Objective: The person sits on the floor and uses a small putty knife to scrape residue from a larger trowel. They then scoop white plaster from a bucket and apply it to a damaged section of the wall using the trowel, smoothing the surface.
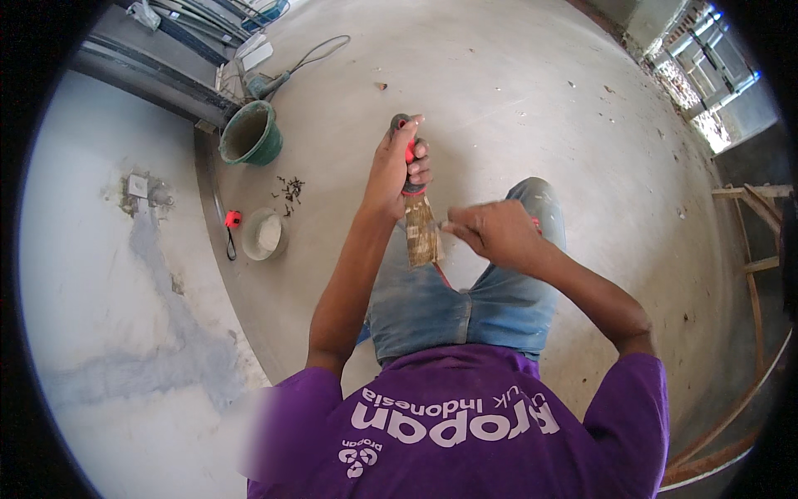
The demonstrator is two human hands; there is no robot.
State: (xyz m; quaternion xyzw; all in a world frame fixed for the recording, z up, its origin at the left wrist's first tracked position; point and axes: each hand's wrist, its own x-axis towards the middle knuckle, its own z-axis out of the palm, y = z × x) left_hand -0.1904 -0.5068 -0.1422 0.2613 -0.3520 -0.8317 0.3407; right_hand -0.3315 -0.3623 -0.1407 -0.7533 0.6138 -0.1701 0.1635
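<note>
My left hand (389, 173) is closed round the red and black handle of a putty knife (421, 237). Its wide, stained blade points back toward my lap. My right hand (501, 235) is closed on a second tool, seemingly a small red-handled scraper (537, 224), mostly covered by my fingers. A bit of red shows behind the hand, and a blurred pale end lies against or very near the putty knife's blade edge. Both hands are above my knees, over my jeans (424, 312).
At left stand a green bucket (264, 148) and a small tub with white material (268, 234). Close by are dark screws (291, 190), a red tape measure (233, 219) and a corded power tool (268, 86). A patched wall (91, 274) runs along the left; wooden framing (755, 266) stands right.
</note>
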